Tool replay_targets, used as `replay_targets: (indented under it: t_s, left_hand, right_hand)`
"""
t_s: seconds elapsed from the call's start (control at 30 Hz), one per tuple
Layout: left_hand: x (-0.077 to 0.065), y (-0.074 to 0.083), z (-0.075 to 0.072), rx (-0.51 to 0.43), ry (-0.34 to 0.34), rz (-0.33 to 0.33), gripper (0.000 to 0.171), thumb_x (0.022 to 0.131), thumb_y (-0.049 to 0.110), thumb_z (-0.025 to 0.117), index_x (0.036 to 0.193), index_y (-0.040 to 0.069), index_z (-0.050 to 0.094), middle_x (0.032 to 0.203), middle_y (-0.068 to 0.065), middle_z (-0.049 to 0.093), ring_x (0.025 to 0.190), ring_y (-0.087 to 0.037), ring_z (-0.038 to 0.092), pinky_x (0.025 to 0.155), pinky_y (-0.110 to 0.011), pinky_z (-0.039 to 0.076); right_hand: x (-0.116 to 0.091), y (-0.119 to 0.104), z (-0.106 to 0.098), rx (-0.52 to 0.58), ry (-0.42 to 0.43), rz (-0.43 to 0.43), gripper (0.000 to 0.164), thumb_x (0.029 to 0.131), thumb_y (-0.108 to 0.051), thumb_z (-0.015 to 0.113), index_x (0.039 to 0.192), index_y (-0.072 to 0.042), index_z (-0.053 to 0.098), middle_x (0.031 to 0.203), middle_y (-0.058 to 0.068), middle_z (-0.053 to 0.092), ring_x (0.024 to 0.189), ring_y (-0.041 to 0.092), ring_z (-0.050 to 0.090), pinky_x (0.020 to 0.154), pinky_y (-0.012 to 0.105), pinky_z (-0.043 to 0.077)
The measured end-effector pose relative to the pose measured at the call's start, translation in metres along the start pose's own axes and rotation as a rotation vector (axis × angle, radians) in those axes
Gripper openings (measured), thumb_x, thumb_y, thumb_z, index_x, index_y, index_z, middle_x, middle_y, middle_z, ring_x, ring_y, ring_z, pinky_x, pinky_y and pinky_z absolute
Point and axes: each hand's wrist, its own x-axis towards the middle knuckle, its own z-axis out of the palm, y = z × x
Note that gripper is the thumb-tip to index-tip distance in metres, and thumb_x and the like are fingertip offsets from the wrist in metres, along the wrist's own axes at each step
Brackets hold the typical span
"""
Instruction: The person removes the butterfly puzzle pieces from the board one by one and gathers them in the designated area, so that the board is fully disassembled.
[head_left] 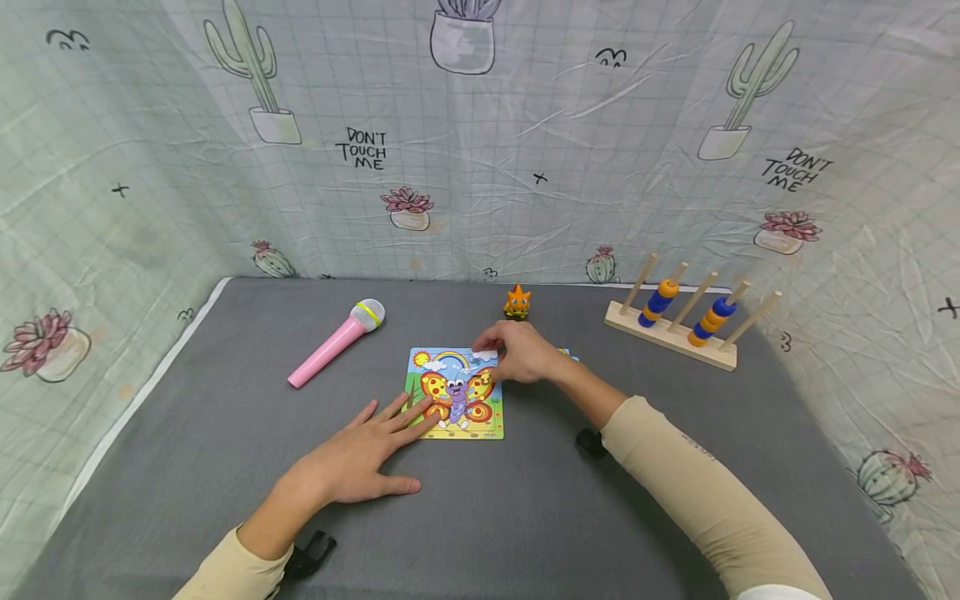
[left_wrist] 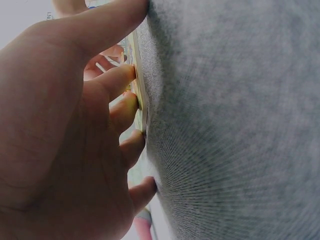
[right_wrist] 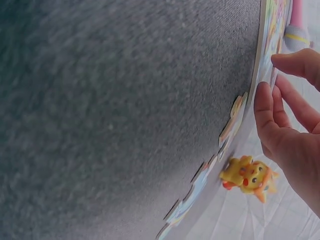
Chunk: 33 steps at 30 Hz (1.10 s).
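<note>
A square butterfly jigsaw puzzle (head_left: pixel 459 408) lies flat on the grey table in the head view. My left hand (head_left: pixel 356 458) spreads its fingers across the puzzle's lower left, fingertips resting on it, thumb out over the cloth. From the right, my right hand (head_left: pixel 521 352) reaches over the puzzle's upper right corner. Its thumb and curled fingers pinch a puzzle piece with a white cloud (head_left: pixel 484 356) at the board's surface. Loose puzzle pieces (right_wrist: pixel 200 185) lie beyond that corner, mostly hidden by the right hand in the head view.
A pink toy microphone (head_left: pixel 330 346) lies to the left. Behind the right hand stands a small orange and yellow figure (head_left: pixel 517 302). At the back right is a wooden peg stand (head_left: pixel 667 337) with blue and orange beads. Patterned cloth (head_left: pixel 480 167) hangs behind the table.
</note>
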Motion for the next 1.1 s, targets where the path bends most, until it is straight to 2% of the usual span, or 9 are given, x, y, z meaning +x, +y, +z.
replay_targets:
  t_s: [0.2,0.43,0.7,0.87,1.1]
  left_hand:
    - [0.000,0.000,0.001,-0.004,-0.007,-0.006,0.087,0.093,0.056,0.071,0.166,0.028,0.030,0.175,0.003,0.019,0.162,-0.036,0.014,0.124,-0.071,0.014]
    - [0.001,0.000,0.003,0.005,-0.005,-0.003,0.087,0.093,0.055,0.071,0.165,0.028,0.032,0.176,0.004,0.018,0.162,-0.035,0.013,0.124,-0.071,0.015]
    - [0.001,0.000,0.005,0.014,0.007,0.002,0.086,0.093,0.055,0.071,0.165,0.028,0.032,0.175,0.003,0.019,0.162,-0.036,0.014,0.124,-0.071,0.015]
    - [0.001,0.000,0.005,0.013,0.013,0.004,0.087,0.093,0.055,0.072,0.165,0.028,0.032,0.175,0.003,0.018,0.162,-0.036,0.015,0.123,-0.072,0.015]
    - [0.001,0.000,0.005,0.017,0.015,0.011,0.087,0.093,0.056,0.071,0.165,0.028,0.032,0.176,0.004,0.017,0.162,-0.036,0.015,0.123,-0.072,0.015]
  right_hand:
    - [-0.004,0.003,-0.003,0.019,-0.006,-0.011,0.042,0.080,-0.009,0.088,0.120,-0.008,0.077,0.112,0.007,0.072,0.096,0.023,0.068,0.080,0.027,0.056]
    - [-0.010,0.010,-0.009,0.021,-0.021,-0.009,0.045,0.080,-0.006,0.084,0.124,-0.010,0.075,0.116,0.004,0.074,0.104,0.021,0.067,0.087,0.033,0.054]
    - [-0.021,0.023,-0.019,0.081,-0.020,-0.018,0.046,0.080,-0.002,0.081,0.126,-0.010,0.075,0.119,0.008,0.075,0.099,0.024,0.068,0.081,0.030,0.055]
    - [-0.029,0.033,-0.026,0.137,-0.020,0.006,0.047,0.081,0.000,0.082,0.127,-0.009,0.074,0.122,0.009,0.072,0.103,0.022,0.068,0.084,0.030,0.059]
    - [-0.043,0.047,-0.035,0.159,-0.003,0.023,0.048,0.081,0.002,0.080,0.127,-0.009,0.075,0.122,0.010,0.071,0.108,0.024,0.067,0.084,0.029,0.058]
